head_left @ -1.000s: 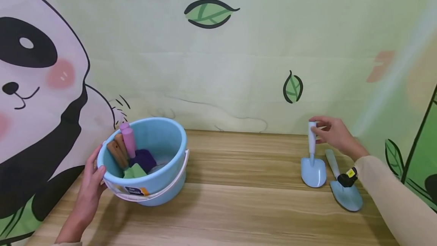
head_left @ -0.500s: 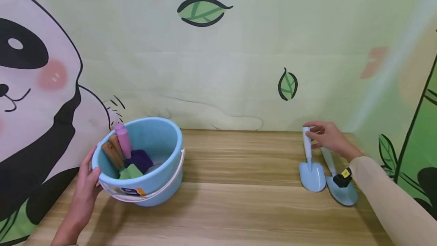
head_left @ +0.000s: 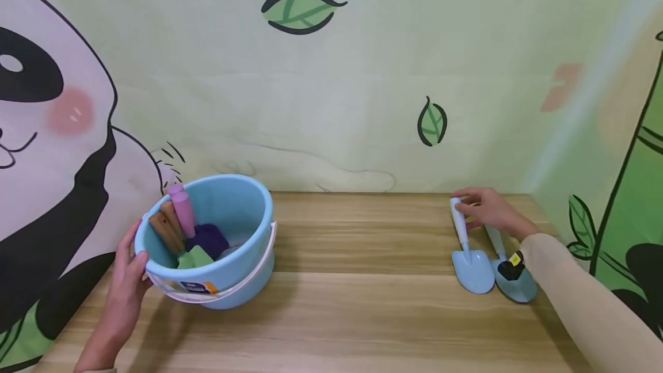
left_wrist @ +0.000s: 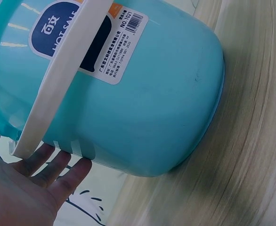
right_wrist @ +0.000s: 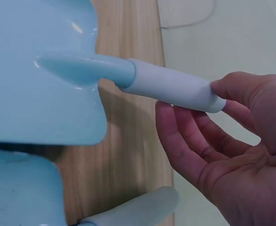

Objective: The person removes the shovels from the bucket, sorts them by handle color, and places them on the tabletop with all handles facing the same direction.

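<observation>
The right hand pinches a light-blue shovel by its pale handle, at the worktop's right end, just beside a trowel; at left, the left hand holds a blue bucket of pink- and brown-handled tools

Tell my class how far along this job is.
Seemingly done: one blue trowel lies on the table. In hand: the right hand pinches the light-blue shovel by its handle; the left hand touches the bucket. Probably left, if this is unpacking: the pink-handled tools and brown-handled tools inside.
</observation>
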The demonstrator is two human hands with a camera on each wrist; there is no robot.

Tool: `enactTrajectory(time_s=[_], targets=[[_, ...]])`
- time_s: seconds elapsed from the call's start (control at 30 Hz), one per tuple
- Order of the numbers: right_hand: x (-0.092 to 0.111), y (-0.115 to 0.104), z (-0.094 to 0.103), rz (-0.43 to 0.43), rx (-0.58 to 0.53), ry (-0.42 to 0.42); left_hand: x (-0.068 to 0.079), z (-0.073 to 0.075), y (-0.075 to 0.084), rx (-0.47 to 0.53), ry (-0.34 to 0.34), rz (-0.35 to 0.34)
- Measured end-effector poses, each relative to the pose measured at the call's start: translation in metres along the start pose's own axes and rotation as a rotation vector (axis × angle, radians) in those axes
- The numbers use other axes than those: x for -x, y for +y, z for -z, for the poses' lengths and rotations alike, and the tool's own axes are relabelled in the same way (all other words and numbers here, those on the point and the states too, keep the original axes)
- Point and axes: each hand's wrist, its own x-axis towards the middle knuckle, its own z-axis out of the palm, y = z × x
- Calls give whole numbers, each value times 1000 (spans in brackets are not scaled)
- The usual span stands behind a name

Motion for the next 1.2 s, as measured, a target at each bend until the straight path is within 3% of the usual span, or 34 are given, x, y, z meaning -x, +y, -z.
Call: enactTrajectory(time_s=[0.87, 1.2], targets=[[-1, 8, -8, -62, 114, -32, 1, 1, 0, -6, -7, -7], [0, 8, -11, -46, 136, -60, 1, 1, 0, -10, -2, 3]])
